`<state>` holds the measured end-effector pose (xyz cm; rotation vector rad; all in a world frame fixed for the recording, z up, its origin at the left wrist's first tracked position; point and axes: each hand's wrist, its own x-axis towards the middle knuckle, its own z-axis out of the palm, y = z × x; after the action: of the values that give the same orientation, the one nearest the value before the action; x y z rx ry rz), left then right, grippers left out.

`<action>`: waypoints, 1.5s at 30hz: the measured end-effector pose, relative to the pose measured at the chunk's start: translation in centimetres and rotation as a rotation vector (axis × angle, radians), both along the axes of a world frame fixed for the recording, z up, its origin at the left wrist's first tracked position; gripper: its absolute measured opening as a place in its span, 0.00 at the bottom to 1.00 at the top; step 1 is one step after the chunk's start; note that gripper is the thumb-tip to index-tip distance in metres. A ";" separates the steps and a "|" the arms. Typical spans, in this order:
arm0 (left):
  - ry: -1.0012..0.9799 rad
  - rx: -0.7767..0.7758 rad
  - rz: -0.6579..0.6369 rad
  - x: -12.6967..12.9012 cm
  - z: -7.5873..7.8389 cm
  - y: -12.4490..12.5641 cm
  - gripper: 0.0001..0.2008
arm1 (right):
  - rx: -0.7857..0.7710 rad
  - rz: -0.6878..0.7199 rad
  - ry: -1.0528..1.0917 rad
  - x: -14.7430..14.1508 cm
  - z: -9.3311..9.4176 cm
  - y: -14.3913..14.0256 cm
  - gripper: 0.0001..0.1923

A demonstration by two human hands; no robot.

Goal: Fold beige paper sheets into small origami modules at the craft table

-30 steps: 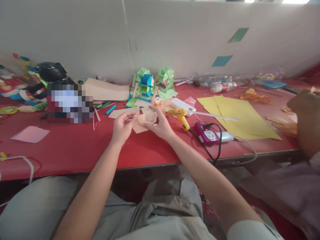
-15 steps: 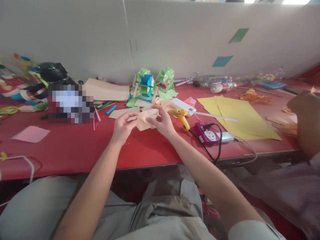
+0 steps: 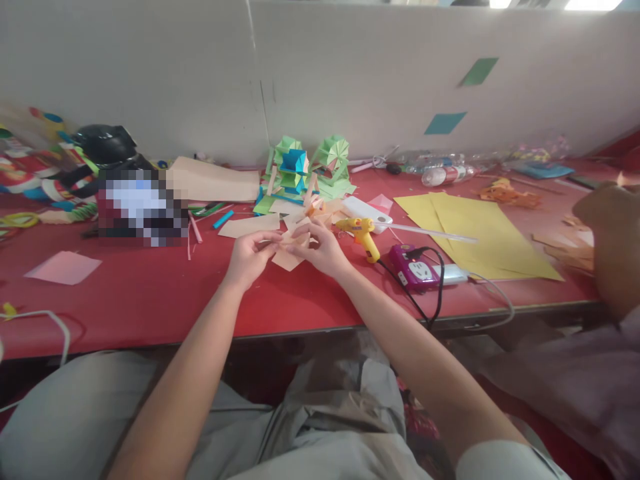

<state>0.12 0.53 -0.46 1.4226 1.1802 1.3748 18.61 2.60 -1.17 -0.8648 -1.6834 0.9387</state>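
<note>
Paper (image 3: 290, 260), pale peach, folded, pointed lower corner, partly hidden by fingers (image 3: 267, 237)

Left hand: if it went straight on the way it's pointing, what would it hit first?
The left hand would likely meet the beige paper right at its grip, then the right hand; depth here is hard to judge.

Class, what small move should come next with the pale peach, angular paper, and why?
Probably pressing the pale peach, angular paper flatter: the left hand and right hand pinch it from opposite sides, while the yellow, pistol-shaped glue gun lies unheld beside them.
</note>
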 end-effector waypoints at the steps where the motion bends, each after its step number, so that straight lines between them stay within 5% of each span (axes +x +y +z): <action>1: 0.005 -0.012 -0.011 0.0 0.0 0.0 0.16 | 0.017 0.008 -0.040 0.0 -0.1 0.0 0.22; 18: 0.044 -0.019 0.057 -0.1 -0.2 -0.1 0.18 | 0.161 -0.073 -0.310 0.3 -0.9 0.5 0.29; 24: 0.024 -0.008 0.070 -0.4 -0.4 0.1 0.16 | 0.139 -0.170 -0.408 0.5 -1.0 0.3 0.22; 31: 0.021 0.031 0.096 -0.4 -0.3 0.2 0.15 | 0.099 -0.038 -0.292 0.3 -0.9 0.3 0.21; 45: -0.226 -0.056 0.158 0.2 0.2 0.1 0.14 | 0.037 -0.064 -0.198 0.0 -0.4 0.4 0.16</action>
<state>0.28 0.66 -0.26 1.1209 1.1914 1.5533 18.62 2.99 -1.57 -1.0083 -1.8235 0.7973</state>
